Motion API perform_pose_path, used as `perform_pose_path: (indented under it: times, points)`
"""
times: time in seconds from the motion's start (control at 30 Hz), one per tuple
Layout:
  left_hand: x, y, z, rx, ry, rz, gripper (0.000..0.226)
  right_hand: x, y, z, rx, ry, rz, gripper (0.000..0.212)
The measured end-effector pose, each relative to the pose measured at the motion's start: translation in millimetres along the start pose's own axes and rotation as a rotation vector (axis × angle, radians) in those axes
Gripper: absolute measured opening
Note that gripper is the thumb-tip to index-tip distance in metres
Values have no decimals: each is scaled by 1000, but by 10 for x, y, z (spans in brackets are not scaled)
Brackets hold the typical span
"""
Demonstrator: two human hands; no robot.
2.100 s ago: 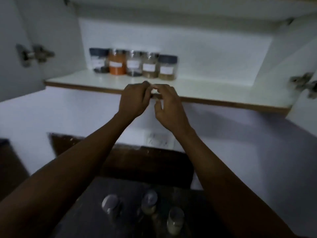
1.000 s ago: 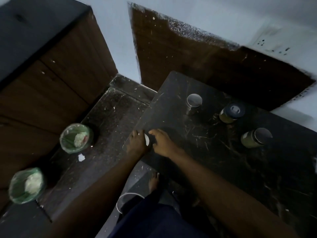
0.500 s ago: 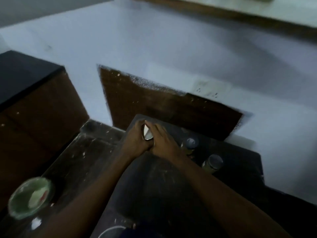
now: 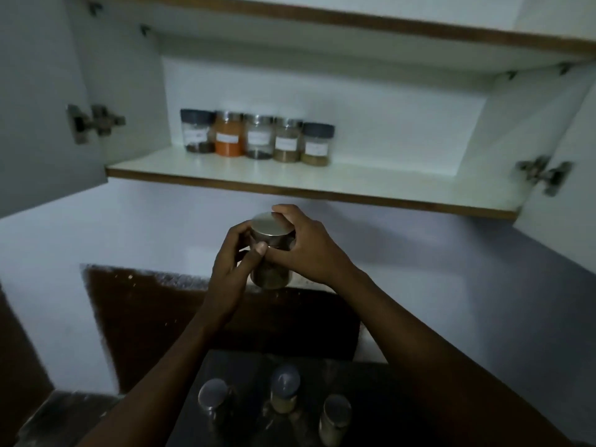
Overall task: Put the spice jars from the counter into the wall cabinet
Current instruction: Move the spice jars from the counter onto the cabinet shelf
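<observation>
We see a white laminate wall cabinet shelf (image 4: 387, 185) with a brown wooden front edge. Toward its back left stand five clear labelled spice jars (image 4: 258, 137): the end two capped dark grey, one filled bright orange, two holding tan powder, all with white labels. Our silver-lidded glass jar (image 4: 270, 250) shows olive-brown contents. Below, the speckled black stone counter (image 4: 387, 398) meets a pale lilac wall (image 4: 451, 285) with a dark brown patch (image 4: 154, 311).

A: Dim overall. Brightest area is the cabinet shelf (image 4: 354, 185) above the hands, lit from the front.
B: Below the hands?
A: Counter (image 4: 403, 398) near black, jars (image 4: 283, 391) there soft and murky. Wide-angle bend in the shelf edges toward the frame borders.
</observation>
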State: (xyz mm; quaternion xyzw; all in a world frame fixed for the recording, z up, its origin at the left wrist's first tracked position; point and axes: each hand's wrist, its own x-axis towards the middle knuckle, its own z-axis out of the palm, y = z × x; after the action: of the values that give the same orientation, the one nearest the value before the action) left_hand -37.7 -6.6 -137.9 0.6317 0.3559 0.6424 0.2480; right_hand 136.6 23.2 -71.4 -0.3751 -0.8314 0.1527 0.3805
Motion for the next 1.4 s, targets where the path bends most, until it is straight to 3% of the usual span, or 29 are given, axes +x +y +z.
perform_pose_path:
  times: [0.17,0.3,0.6,0.93,1.2,1.33,1.4]
  points:
    - [369,335,213,-6,190,192,44,270,-316,-440,10,85,-95,79]
    - [801,687,427,-59,195,239,42,556,-412,-850,-8,143,-112,69]
    - [1725,749,774,-35,9,-59,29,1132,78,-1399,-123,171,44,60]
    - [2257,564,961,-17,-98,-197,20,1410,502,-1499,-160,145,148,61]
    - [2357,398,933,-88,-200,-315,37,1467,685,-1547,-263,95,105,71]
    - [2374,250,949,-156,-271,-432,30,1448,684,-1678,-354,51,55,63]
    - [2410,200,969,-77,-317,-406,29,1431,696,-1754,-417,30,28,55]
